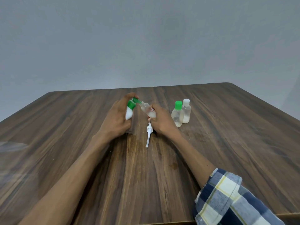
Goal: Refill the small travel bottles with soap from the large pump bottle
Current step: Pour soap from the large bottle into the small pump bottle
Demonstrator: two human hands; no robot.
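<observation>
My left hand (116, 118) grips a white pump bottle (129, 113) with a green pump head (133, 102), fingers over the top. Its green nozzle touches the open mouth of a small clear travel bottle (146, 110), which my right hand (162, 120) holds tilted towards the pump. A little white soap lies in the lower part of that small bottle. Two more small clear bottles stand upright to the right, one with a green cap (177, 114), one with a white cap (186, 111); both hold some white soap at the bottom.
A white spray-pump insert with its dip tube (148, 134) lies flat on the dark wooden table (227, 143) between my wrists. A grey wall stands behind the table's far edge. My right sleeve is checked blue and white.
</observation>
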